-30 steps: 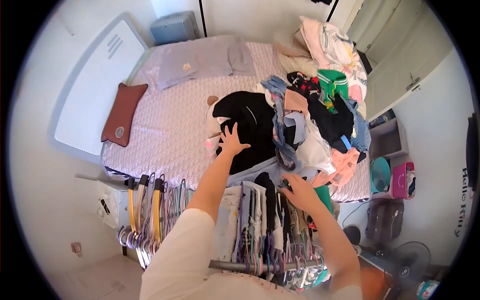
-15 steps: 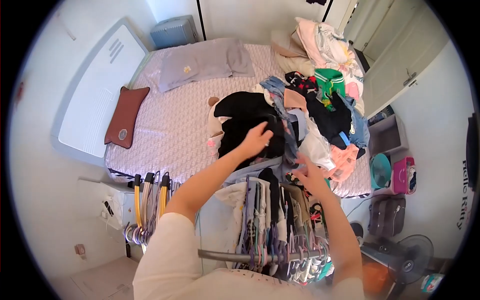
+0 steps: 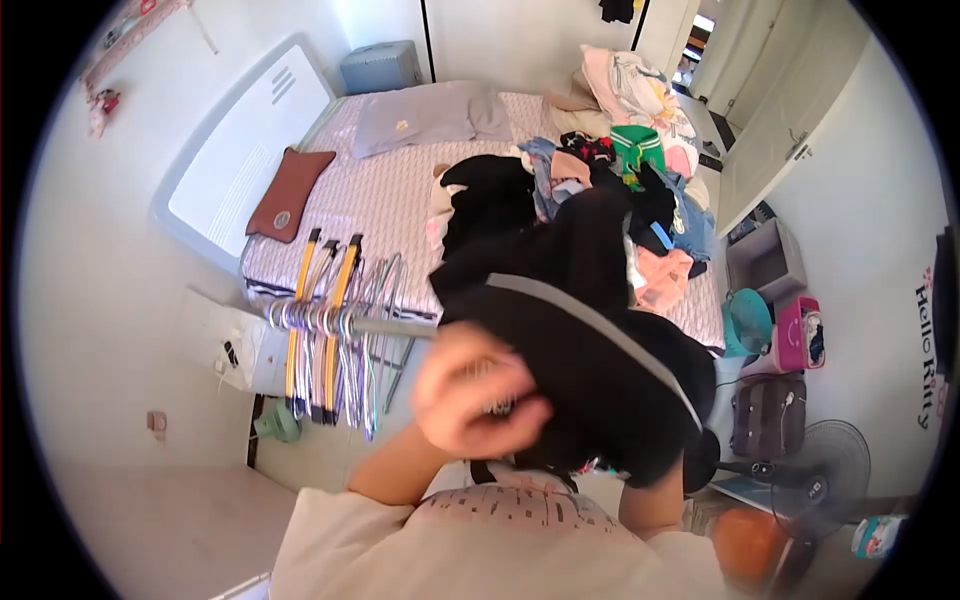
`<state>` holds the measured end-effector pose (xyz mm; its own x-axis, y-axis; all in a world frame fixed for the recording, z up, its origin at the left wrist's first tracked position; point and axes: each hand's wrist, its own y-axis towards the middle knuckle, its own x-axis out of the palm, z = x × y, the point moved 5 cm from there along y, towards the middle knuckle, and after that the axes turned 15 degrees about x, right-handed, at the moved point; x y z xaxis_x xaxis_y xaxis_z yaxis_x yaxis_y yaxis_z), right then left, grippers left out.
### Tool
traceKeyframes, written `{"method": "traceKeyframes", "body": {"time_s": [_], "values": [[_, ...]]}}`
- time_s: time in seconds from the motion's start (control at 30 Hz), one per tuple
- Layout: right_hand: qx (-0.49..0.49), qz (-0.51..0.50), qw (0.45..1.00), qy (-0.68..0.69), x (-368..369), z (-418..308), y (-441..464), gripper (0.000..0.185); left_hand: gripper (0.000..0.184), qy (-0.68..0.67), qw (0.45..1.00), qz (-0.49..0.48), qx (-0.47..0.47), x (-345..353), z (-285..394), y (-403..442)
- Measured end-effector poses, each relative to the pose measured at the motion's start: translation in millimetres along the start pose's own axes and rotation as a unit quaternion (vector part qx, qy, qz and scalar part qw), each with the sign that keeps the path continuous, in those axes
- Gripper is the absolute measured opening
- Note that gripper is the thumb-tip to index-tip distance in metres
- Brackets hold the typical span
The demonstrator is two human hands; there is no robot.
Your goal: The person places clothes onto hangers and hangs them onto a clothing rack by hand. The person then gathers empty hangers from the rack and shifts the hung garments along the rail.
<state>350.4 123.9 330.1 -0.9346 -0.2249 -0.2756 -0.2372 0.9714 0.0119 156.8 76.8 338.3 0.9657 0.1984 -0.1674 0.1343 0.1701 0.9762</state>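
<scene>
A black garment with a grey stripe (image 3: 580, 370) is spread in the air in front of my chest, and its exact kind does not show. At its left edge is my left hand (image 3: 475, 395), fingers bent and smeared by motion; whether they grip the cloth is unclear. My right forearm runs up under the garment's lower right side, so the cloth hides my right hand. Behind the garment, a clothes rail (image 3: 395, 328) carries several hangers (image 3: 335, 320) at its left end. Beyond it, a pile of clothes (image 3: 650, 200) lies on the bed.
The bed (image 3: 390, 200) holds a grey pillow (image 3: 430, 120) and a brown cushion (image 3: 290, 195). To the right are a teal basket (image 3: 747, 322), a pink bin (image 3: 795, 335), a dark suitcase (image 3: 768, 417) and a fan (image 3: 820, 485). A door (image 3: 800, 110) stands ajar.
The black garment has come off the bed toward my chest and now covers the hanging clothes. Both arms have drawn back, and the view has shifted, showing more of the hangers.
</scene>
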Motion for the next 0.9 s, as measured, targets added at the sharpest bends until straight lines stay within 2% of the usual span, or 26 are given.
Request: {"method": "traceKeyframes", "body": {"time_s": [0.03, 0.07, 0.1, 0.13, 0.17, 0.2, 0.23, 0.27, 0.3, 0.33, 0.4, 0.43, 0.5, 0.53, 0.57, 0.6, 0.63, 0.67, 0.7, 0.73, 0.77, 0.8, 0.83, 0.9], "values": [[0.038, -0.056, 0.998, 0.003, 12, 19, -12, 0.028, 0.065, 0.083, 0.993, 0.077, -0.019, -14, 14, -7], [0.084, -0.104, 0.991, 0.027, 24, 43, -24, 0.028, 0.082, 0.273, 0.960, 0.000, -0.059, -20, 29, -7], [0.137, -0.145, 0.978, 0.058, 42, 70, -39, 0.029, 0.078, 0.278, 0.948, -0.032, -0.154, -23, 35, -14], [0.194, -0.177, 0.959, 0.109, 58, 97, -53, 0.030, 0.078, 0.149, 0.952, -0.100, -0.250, -20, 34, -25], [0.253, -0.196, 0.933, 0.164, 72, 121, -72, 0.031, 0.077, 0.017, 0.927, -0.161, -0.338, -16, 36, -41], [0.307, -0.203, 0.902, 0.224, 80, 138, -90, 0.032, 0.066, -0.155, 0.891, -0.175, -0.389, -10, 45, -67], [0.360, -0.202, 0.868, 0.275, 90, 156, -108, 0.033, 0.066, -0.151, 0.890, -0.170, -0.396, -12, 55, -75], [0.394, -0.189, 0.844, 0.310, 91, 165, -123, 0.034, 0.060, -0.164, 0.804, -0.304, -0.484, -4, 66, -95], [0.424, -0.172, 0.820, 0.343, 91, 171, -138, 0.035, 0.054, -0.176, 0.691, -0.428, -0.555, 0, 80, -118], [0.443, -0.151, 0.805, 0.364, 89, 175, -151, 0.036, 0.054, -0.175, 0.689, -0.423, -0.562, 1, 90, -128], [0.454, -0.104, 0.797, 0.384, 83, 170, -168, 0.038, 0.046, -0.191, 0.723, -0.122, -0.652, -5, 101, -140], [0.447, -0.081, 0.802, 0.387, 79, 161, -174, 0.039, 0.046, -0.188, 0.723, -0.120, -0.654, -3, 110, -143], [0.304, -0.077, 0.869, 0.384, 73, 123, -172, 0.053, 0.042, -0.276, 0.560, 0.177, -0.761, -6, 129, -160], [0.255, -0.074, 0.886, 0.380, 71, 105, -177, 0.056, 0.038, -0.305, 0.542, 0.201, -0.757, -13, 137, -156], [0.254, -0.080, 0.886, 0.380, 77, 96, -183, 0.056, 0.038, -0.302, 0.544, 0.204, -0.756, -22, 145, -149], [0.162, -0.088, 0.957, 0.224, 86, 79, -189, 0.058, 0.039, -0.316, 0.528, 0.190, -0.765, -31, 155, -142], [0.063, -0.091, 0.992, 0.063, 101, 65, -196, 0.062, 0.040, -0.329, 0.512, 0.174, -0.774, -41, 164, -141], [0.014, -0.014, 0.993, -0.117, 117, 57, -203, 0.064, 0.040, -0.323, 0.514, 0.173, -0.775, -53, 172, -147], [0.013, -0.016, 0.994, -0.111, 133, 61, -204, 0.064, 0.041, -0.327, 0.543, 0.147, -0.760, -63, 181, -155], [0.047, -0.082, 0.990, -0.101, 159, 78, -201, 0.059, 0.042, -0.331, 0.571, 0.121, -0.742, -75, 190, -164], [0.078, -0.149, 0.981, -0.092, 184, 93, -198, 0.055, 0.042, -0.326, 0.574, 0.122, -0.741, -89, 197, -177], [0.073, -0.152, 0.982, -0.089, 202, 104, -199, 0.055, 0.040, -0.208, 0.664, 0.041, -0.717, -113, 199, -190], [0.103, -0.221, 0.961, -0.133, 225, 122, -206, 0.048, 0.038, -0.085, 0.733, -0.043, -0.674, -137, 203, -201], [0.162, -0.353, 0.894, -0.224, 260, 148, -225, 0.035, 0.030, 0.206, 0.726, -0.174, -0.633, -189, 223, -231]]}}
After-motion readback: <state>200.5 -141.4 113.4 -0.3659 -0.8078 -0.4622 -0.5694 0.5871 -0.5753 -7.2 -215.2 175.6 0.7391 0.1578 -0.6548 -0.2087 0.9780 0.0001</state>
